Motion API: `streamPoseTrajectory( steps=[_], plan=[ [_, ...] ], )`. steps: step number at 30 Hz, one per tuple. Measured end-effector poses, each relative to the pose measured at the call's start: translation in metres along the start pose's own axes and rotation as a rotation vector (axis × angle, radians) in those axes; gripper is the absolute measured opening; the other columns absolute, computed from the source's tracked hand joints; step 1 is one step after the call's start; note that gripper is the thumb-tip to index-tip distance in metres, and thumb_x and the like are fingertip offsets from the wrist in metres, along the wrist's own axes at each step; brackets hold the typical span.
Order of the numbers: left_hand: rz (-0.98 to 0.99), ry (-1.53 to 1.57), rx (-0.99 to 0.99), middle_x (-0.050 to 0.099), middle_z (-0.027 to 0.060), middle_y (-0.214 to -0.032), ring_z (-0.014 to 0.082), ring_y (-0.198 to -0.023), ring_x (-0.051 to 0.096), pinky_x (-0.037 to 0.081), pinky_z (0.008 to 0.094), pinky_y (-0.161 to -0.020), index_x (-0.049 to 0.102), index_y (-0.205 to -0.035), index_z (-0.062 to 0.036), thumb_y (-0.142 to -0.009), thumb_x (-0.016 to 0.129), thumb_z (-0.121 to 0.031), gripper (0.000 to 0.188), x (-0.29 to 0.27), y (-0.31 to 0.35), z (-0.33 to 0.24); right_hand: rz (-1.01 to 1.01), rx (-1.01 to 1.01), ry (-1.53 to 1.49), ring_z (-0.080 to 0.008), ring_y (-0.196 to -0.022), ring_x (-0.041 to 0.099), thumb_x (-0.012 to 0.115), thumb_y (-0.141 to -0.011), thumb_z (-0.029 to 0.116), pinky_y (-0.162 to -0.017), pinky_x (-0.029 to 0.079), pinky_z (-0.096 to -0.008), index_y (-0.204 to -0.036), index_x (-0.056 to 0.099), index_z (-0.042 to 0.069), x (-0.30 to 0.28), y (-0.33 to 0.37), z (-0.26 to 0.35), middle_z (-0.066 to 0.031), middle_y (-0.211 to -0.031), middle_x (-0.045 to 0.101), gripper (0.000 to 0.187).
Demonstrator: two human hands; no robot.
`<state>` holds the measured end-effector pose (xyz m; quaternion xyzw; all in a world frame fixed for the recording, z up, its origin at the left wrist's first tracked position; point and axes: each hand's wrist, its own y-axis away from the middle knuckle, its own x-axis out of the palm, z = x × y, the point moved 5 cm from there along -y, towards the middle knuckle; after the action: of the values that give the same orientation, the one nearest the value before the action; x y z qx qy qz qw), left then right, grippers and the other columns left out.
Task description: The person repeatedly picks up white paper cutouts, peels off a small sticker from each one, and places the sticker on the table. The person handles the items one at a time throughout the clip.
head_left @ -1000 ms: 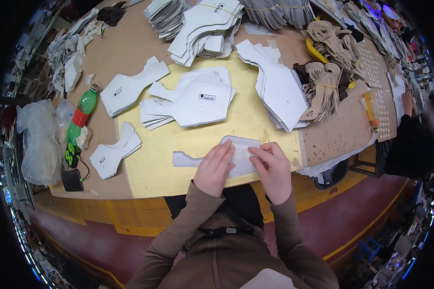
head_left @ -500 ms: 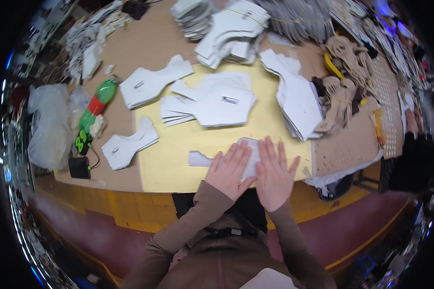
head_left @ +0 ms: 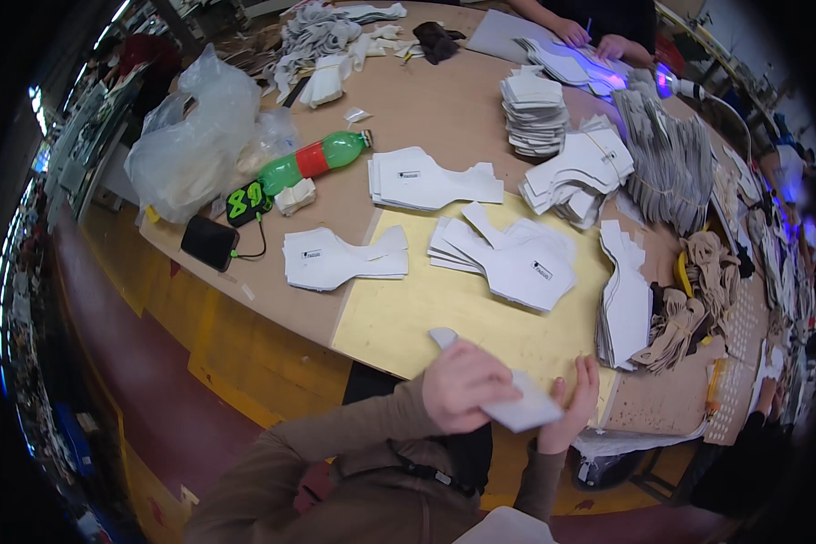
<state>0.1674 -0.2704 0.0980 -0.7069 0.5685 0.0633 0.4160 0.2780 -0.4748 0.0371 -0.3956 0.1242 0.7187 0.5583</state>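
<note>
My left hand (head_left: 467, 385) is closed around a pale grey-white cut-out piece (head_left: 524, 404), lifted over the table's front edge. One end of the piece (head_left: 443, 336) sticks out past the fingers on the far side. Beside its other end is my right hand (head_left: 575, 404), fingers stretched and thumb apart; whether the palm touches the piece is hard to tell. Beyond the hands, a yellow sheet (head_left: 408, 317) covers part of the table. On it lies a fanned pile of white cut-outs (head_left: 526, 263), with a smaller pile (head_left: 322, 258) to the left.
Another white pile (head_left: 426, 179) lies farther back, and a tall white stack (head_left: 624, 299) stands at right, by beige straps (head_left: 675, 326). A green bottle (head_left: 317, 156), black power bank (head_left: 210, 243) and plastic bag (head_left: 195, 136) sit left. Another person's hands (head_left: 594, 41) work at the far edge.
Both hands lay flat on the piece on the yellow sheet. Now the left hand grips it, raised and tilted, and the right hand is off its top. The view has swung left and farther out.
</note>
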Motion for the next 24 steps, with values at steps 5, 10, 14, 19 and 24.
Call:
streamPoseTrajectory(
  steps=[5,10,14,19,24],
  plan=[
    [-0.852,0.856,-0.456,0.068,0.0062,-0.106,0.0163,-0.096,0.065,0.052,0.0290,-0.085,0.063,-0.120,-0.0005,-0.096,0.068,-0.011,0.028,-0.053,-0.045,0.066,0.001,-0.112,0.303,-0.0364,-0.129,0.051,0.061,-0.093,0.015,-0.108,0.037,-0.0477,-0.124,0.066,0.006,0.011,-0.005,0.011,-0.0145,-0.141,0.057,0.033],
    [-1.182,1.087,-0.500,0.066,0.0063,-0.118,0.0147,-0.102,0.063,0.051,0.0259,-0.087,0.057,-0.132,-0.0005,-0.094,0.069,-0.010,0.041,-0.075,-0.059,0.168,-0.005,-0.113,0.291,-0.0357,-0.130,0.051,0.061,-0.093,0.016,-0.108,0.037,-0.0488,-0.123,0.067,0.007,0.010,-0.003,0.013,-0.0134,-0.141,0.058,0.032],
    [-1.323,1.040,-0.841,0.061,0.0078,-0.127,0.0157,-0.112,0.058,0.048,0.0273,-0.094,0.053,-0.137,-0.0002,-0.094,0.067,-0.008,0.046,-0.072,-0.017,0.217,-0.003,-0.129,0.310,-0.0353,-0.131,0.050,0.060,-0.094,0.016,-0.109,0.036,-0.0490,-0.125,0.066,0.007,0.011,-0.002,0.012,-0.0132,-0.142,0.057,0.033],
    [-1.174,0.797,-0.568,0.055,0.0101,-0.137,0.0199,-0.123,0.053,0.043,0.0315,-0.104,0.048,-0.143,0.0007,-0.093,0.068,-0.009,0.054,-0.116,0.041,0.191,0.021,-0.119,0.312,-0.0356,-0.132,0.049,0.060,-0.094,0.016,-0.110,0.036,-0.0494,-0.126,0.065,0.007,0.010,-0.002,0.010,-0.0137,-0.143,0.056,0.034],
    [-1.038,-0.126,-0.785,0.055,0.0143,-0.139,0.0270,-0.129,0.052,0.042,0.0373,-0.108,0.058,-0.134,0.0006,-0.091,0.072,-0.015,0.048,-0.182,0.117,0.184,0.044,-0.128,0.269,-0.0369,-0.133,0.048,0.060,-0.094,0.013,-0.111,0.035,-0.0488,-0.125,0.066,0.005,0.009,-0.003,0.010,-0.0153,-0.144,0.054,0.033]
  ],
)
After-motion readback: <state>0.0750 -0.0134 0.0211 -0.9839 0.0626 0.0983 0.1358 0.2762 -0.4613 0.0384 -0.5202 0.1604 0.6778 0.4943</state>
